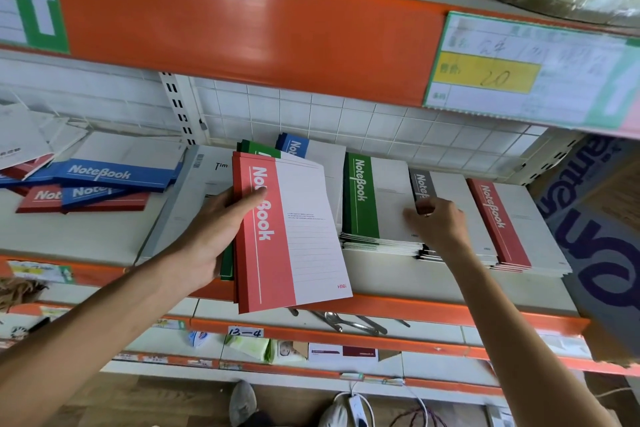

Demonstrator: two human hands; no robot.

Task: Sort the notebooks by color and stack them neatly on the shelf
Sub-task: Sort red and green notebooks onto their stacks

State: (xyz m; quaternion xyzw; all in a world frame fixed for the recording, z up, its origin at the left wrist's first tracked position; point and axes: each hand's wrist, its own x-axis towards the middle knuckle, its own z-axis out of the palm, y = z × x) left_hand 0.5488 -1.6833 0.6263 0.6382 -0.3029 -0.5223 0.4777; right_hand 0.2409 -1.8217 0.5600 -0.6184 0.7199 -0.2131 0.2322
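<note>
My left hand [211, 236] grips a bunch of notebooks, with a red-spined one [291, 232] on top and green and blue ones fanned behind it. On the shelf [433, 282] lie three stacks side by side: a green stack [374, 201], a grey stack [424, 184] and a red stack [509, 222]. My right hand [436, 222] rests on the grey stack, its fingers curled at the cover's left edge. Whether it pinches the cover cannot be made out.
Loose blue and red notebooks [100, 184] lie in a jumble at the shelf's left. A flat grey box [183, 198] sits behind my left hand. An orange upper shelf beam [242, 35] hangs overhead. Metal utensils [346, 321] lie on the lower shelf. A cardboard box [602, 236] stands at the right.
</note>
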